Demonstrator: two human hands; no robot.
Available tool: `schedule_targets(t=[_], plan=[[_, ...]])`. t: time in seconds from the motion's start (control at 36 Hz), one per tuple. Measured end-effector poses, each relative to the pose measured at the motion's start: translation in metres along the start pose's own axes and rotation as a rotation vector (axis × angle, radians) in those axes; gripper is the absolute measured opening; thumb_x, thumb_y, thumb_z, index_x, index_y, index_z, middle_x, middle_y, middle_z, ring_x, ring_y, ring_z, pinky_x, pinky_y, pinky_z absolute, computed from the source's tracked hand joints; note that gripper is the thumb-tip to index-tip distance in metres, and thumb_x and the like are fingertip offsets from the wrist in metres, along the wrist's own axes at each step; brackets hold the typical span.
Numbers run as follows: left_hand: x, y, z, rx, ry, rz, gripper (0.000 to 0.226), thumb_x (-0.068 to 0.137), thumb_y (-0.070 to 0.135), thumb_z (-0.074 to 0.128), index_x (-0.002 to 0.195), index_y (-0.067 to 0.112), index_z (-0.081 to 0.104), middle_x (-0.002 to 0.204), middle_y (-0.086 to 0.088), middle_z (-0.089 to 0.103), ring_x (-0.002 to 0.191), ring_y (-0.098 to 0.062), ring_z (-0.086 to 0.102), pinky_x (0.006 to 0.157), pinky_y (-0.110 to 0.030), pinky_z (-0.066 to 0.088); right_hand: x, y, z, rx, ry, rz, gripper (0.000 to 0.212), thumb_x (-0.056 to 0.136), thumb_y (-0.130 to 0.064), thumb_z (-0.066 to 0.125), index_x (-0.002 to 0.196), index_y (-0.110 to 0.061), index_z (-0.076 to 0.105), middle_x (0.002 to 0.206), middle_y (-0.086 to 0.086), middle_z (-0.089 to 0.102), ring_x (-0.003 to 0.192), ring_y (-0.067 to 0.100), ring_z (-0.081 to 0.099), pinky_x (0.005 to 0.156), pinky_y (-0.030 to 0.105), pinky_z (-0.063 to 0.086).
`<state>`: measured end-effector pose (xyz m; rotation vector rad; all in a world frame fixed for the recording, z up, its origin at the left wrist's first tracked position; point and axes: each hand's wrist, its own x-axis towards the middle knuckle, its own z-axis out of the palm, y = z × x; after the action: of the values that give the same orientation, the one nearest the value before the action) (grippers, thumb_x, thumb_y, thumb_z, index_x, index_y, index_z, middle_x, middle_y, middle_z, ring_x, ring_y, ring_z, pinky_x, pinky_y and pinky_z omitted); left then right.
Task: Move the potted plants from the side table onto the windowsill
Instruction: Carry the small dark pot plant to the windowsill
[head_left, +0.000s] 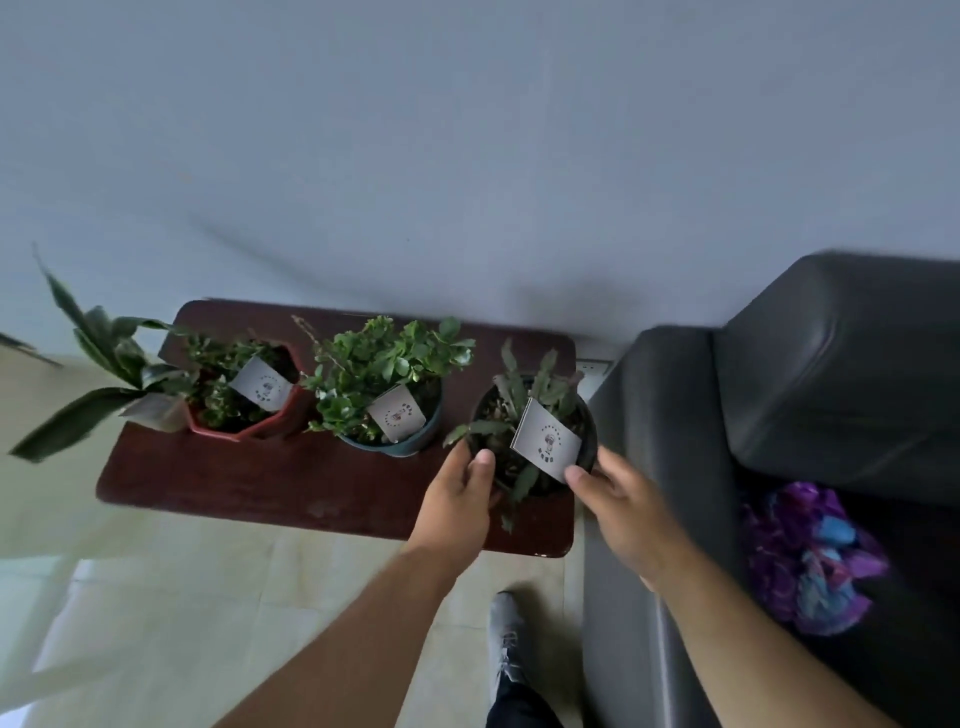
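With my left hand (457, 493) and right hand (618, 506) wrapped in a two-sided grip around the black pot (535, 441) at the right end of the counter (291, 483), I could snap its drooping stems or tip soil out if I lift unevenly.

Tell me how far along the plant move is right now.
Nothing looks moved yet; no windowsill is in view. In hand: left hand and right hand grip the black pot at the side table's right end. Left: that pot, the blue pot, the red pot.
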<state>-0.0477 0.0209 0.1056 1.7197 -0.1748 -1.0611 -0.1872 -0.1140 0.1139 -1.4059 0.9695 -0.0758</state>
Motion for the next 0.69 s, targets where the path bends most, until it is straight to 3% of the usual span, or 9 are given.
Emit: schedule_targets(t=[0.08,0.19,0.22,0.31,0.36,0.42,0.53,0.58,0.69], plan=[[-0.052,0.018,-0.016,-0.057,0.019,0.044,0.021,0.102,0.042,0.047,0.101,0.050,0.066,0.106,0.015,0.075,0.109,-0.012,0.069,0.101,-0.043,0.053,-0.048,-0.030,0.009,-0.041,-0.028,-0.044,0.025,0.102,-0.021,0.060,0.125,-0.030,0.068,0.119,-0.010,0.076,0.113,0.004,0.069,0.091,0.020,0.052],[-0.114,0.034,-0.046,-0.086,0.071,0.113,0.020,0.105,0.032,0.047,0.108,0.036,0.066,0.095,0.025,0.075,0.095,0.004,0.070,0.087,-0.018,0.054,-0.102,-0.062,0.035,-0.073,-0.035,-0.110,0.018,0.101,-0.017,0.062,0.103,-0.034,0.070,0.105,-0.016,0.079,0.098,-0.009,0.070,0.080,0.009,0.051],[-0.133,0.035,-0.059,-0.082,0.096,0.129,0.020,0.104,0.033,0.048,0.111,0.032,0.066,0.095,0.024,0.076,0.095,0.003,0.070,0.089,-0.020,0.055,-0.116,-0.068,0.048,-0.092,-0.043,-0.140,0.019,0.101,-0.016,0.062,0.102,-0.034,0.070,0.104,-0.016,0.078,0.097,-0.010,0.070,0.081,0.007,0.050],[-0.180,0.035,-0.097,-0.116,0.141,0.177,0.021,0.104,0.033,0.048,0.112,0.029,0.067,0.103,0.014,0.077,0.105,-0.011,0.071,0.103,-0.043,0.052,-0.152,-0.087,0.084,-0.151,-0.059,-0.210,0.023,0.100,-0.021,0.064,0.089,-0.042,0.064,0.083,-0.038,0.068,0.084,-0.027,0.060,0.077,-0.002,0.042],[-0.207,0.035,-0.121,-0.141,0.168,0.204,0.022,0.105,0.031,0.046,0.111,0.029,0.067,0.105,0.012,0.077,0.107,-0.012,0.071,0.105,-0.044,0.050,-0.170,-0.096,0.107,-0.198,-0.097,-0.254,0.014,0.100,-0.030,0.064,0.104,-0.041,0.071,0.100,-0.032,0.073,0.103,-0.018,0.063,0.093,0.009,0.044],[-0.242,0.032,-0.154,-0.166,0.214,0.244,0.023,0.106,0.032,0.045,0.108,0.033,0.067,0.105,0.016,0.076,0.106,-0.006,0.070,0.106,-0.039,0.049,-0.190,-0.105,0.143,-0.198,-0.162,-0.304,0.022,0.101,-0.026,0.062,0.117,-0.037,0.071,0.117,-0.023,0.074,0.115,-0.006,0.064,0.101,0.021,0.046],[-0.304,0.014,-0.221,-0.220,0.337,0.258,0.021,0.101,0.047,0.047,0.105,0.039,0.066,0.108,0.016,0.075,0.108,-0.004,0.068,0.107,-0.037,0.048,-0.230,-0.129,0.219,-0.200,-0.323,-0.341,0.025,0.103,-0.017,0.058,0.113,-0.036,0.071,0.115,-0.025,0.074,0.111,-0.011,0.064,0.087,0.007,0.048],[-0.331,0.002,-0.253,-0.256,0.403,0.263,0.025,0.093,0.057,0.049,0.106,0.044,0.065,0.114,0.012,0.073,0.114,-0.011,0.066,0.109,-0.043,0.047,-0.246,-0.135,0.256,-0.252,-0.394,-0.364,0.025,0.103,-0.019,0.058,0.118,-0.035,0.071,0.117,-0.022,0.074,0.112,-0.009,0.065,0.093,0.014,0.048],[-0.388,-0.022,-0.316,-0.354,0.603,0.306,0.026,0.103,0.038,0.048,0.094,0.049,0.070,0.100,0.019,0.076,0.104,-0.008,0.067,0.105,-0.041,0.050,-0.278,-0.148,0.338,-0.310,-0.544,-0.427,0.026,0.100,-0.032,0.063,0.125,-0.033,0.071,0.119,-0.019,0.075,0.117,-0.003,0.065,0.104,0.026,0.046]])
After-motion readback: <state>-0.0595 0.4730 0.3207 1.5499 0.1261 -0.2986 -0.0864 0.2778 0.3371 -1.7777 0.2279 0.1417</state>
